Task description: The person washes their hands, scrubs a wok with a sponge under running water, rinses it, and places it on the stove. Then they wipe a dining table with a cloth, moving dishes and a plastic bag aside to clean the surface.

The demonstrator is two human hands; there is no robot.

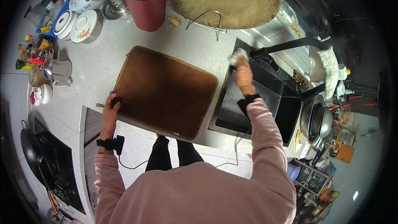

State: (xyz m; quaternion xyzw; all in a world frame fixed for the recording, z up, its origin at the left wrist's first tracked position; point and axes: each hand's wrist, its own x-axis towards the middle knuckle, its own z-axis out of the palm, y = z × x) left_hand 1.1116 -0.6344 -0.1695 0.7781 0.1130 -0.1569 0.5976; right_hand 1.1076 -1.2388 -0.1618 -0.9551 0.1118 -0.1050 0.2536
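Note:
A brown rectangular board [168,95] with rounded corners and a raised, paler rim lies on the speckled counter, its near edge reaching past the counter's front. My left hand [111,107] grips its left edge, fingers and thumb around a small dark spot that I cannot make out. Over the far left corner of the black sink [236,99], my right hand [244,74] holds a whitish wad [238,56], perhaps a cloth or scrubber, blurred by motion. The black faucet [279,46] is just right of that hand.
Behind the board stand a red knife holder [146,12] and a round wooden chopping board [224,0] in a wire rack. Lidded bowls [84,28] and a steel pitcher [59,71] are at left, near a wok [32,149]. Nested metal bowls [311,118] stand right of the sink.

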